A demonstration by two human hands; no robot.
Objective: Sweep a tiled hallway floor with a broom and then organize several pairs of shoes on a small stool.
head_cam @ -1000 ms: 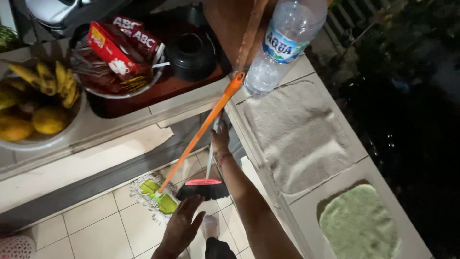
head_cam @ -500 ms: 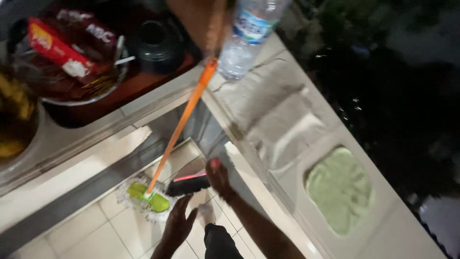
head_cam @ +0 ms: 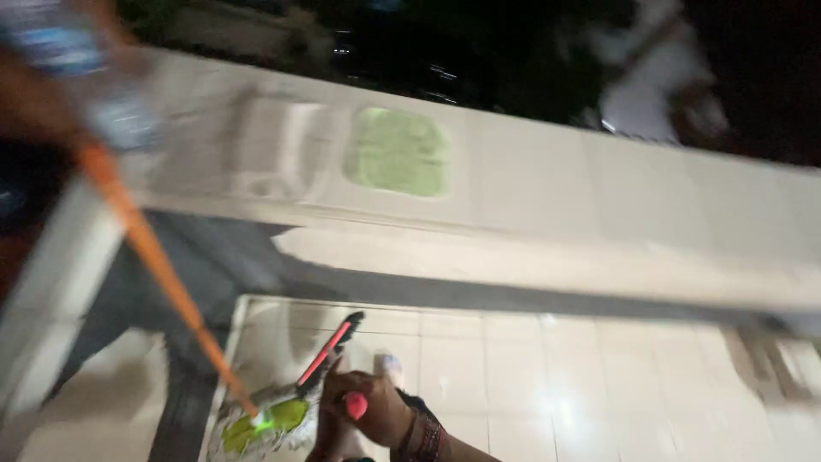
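My right hand [head_cam: 376,409] has its fingers closed round the pink handle of a small brush [head_cam: 329,351], whose dark head points up and away from the green mop head [head_cam: 261,423] just beside it on the tiled floor [head_cam: 547,385]. My left hand [head_cam: 329,441] sits under the right one; I cannot tell how its fingers stand. The orange mop pole [head_cam: 150,257] slants up from the mop head.

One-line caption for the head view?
Hand grips pink-handled brush beside orange-handled mop on tiled floor.
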